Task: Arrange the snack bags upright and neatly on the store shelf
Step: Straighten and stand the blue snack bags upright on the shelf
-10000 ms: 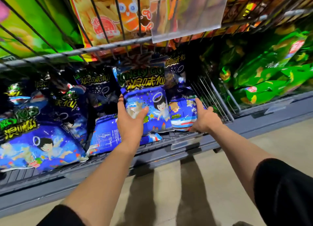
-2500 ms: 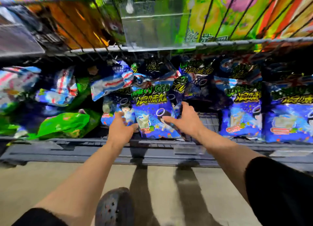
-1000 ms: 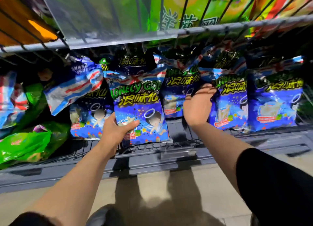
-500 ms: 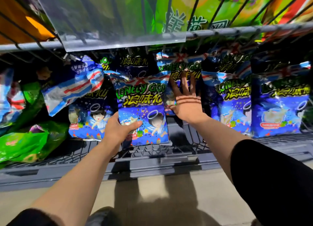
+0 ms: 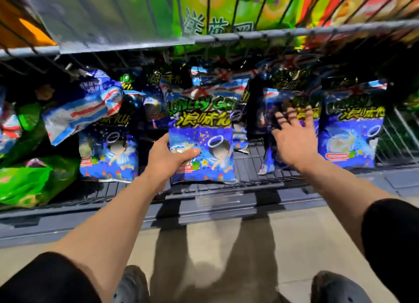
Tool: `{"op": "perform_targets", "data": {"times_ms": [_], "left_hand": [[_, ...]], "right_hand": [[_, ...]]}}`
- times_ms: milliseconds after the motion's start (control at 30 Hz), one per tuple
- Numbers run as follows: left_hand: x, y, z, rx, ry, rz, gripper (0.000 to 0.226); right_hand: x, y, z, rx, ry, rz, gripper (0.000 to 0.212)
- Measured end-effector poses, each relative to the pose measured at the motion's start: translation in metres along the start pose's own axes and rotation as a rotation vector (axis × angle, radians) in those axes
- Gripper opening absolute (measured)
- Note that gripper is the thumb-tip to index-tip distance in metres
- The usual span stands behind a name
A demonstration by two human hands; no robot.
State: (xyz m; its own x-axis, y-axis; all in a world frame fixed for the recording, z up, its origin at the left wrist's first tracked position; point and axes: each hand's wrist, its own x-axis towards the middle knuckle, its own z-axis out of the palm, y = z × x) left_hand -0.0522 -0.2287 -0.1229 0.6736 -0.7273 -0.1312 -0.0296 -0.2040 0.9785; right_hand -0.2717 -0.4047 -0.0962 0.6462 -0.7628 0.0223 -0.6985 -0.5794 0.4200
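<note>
My right hand has come off the back-row bags, fingers spread, empty. My left hand still clamps the centre blue bag, upright at frame centre. Tilted bag upper left remains.

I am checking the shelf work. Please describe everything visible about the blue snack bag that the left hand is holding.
The blue snack bag is a glossy, puffy foil-like pouch, dark at the top with yellow-green lettering, blue below with a cartoon child under a halo. It stands upright, facing forward, its bottom edge at the front of the wire shelf. The left hand grips its lower left side, thumb across the front.
</note>
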Motion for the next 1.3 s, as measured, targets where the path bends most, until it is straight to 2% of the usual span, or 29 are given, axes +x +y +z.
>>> {"op": "perform_targets", "data": {"times_ms": [67,133,200,300,400,500,600,700,867,967,1033,1133,1300], "left_hand": [[-0.003,0.002,0.017,-0.007,-0.005,0.011,0.036],[-0.005,0.004,0.034,-0.018,-0.028,0.012,0.035],[-0.003,0.003,0.047,0.001,-0.032,-0.013,0.035],[0.008,-0.002,0.057,0.044,-0.039,-0.037,0.043],[0.012,-0.007,0.067,0.180,-0.156,-0.044,0.055],[0.013,-0.005,0.079,0.335,-0.263,0.012,0.055],[0.018,-0.002,0.081,0.425,-0.271,0.006,0.054],[0.016,-0.009,0.081,0.348,-0.223,-0.082,0.051],[0.014,0.002,0.082,0.370,-0.205,-0.112,0.046],[0.008,0.021,0.069,0.413,-0.194,-0.104,0.051],[-0.001,0.030,0.052,0.484,-0.202,-0.107,0.065],[-0.018,0.041,0.020,0.565,-0.255,-0.108,0.066],[-0.056,0.084,-0.043,0.648,-0.262,-0.109,0.038]], "right_hand": [[0.003,0.008,0.005,0.047,-0.052,0.014,0.044],[0.002,0.006,0.010,0.096,-0.030,-0.042,0.047],[-0.002,0.000,0.016,0.224,0.114,-0.061,0.042],[-0.002,-0.004,0.015,0.503,0.374,0.046,0.026],[-0.007,-0.011,0.005,0.658,0.469,0.144,0.042],[-0.013,-0.019,0.002,0.590,0.342,0.096,0.059],[-0.012,-0.023,0.009,0.539,0.157,0.079,0.058],[-0.012,-0.030,0.016,0.542,0.089,0.115,0.055],[-0.017,-0.034,0.012,0.538,0.093,0.195,0.052],[-0.021,-0.037,-0.008,0.511,0.269,0.232,0.052],[-0.028,-0.044,-0.024,0.535,0.377,0.223,0.052],[-0.045,-0.064,-0.043,0.587,0.325,0.188,0.056],[-0.093,-0.100,-0.081,0.658,0.161,0.138,0.053]]}}
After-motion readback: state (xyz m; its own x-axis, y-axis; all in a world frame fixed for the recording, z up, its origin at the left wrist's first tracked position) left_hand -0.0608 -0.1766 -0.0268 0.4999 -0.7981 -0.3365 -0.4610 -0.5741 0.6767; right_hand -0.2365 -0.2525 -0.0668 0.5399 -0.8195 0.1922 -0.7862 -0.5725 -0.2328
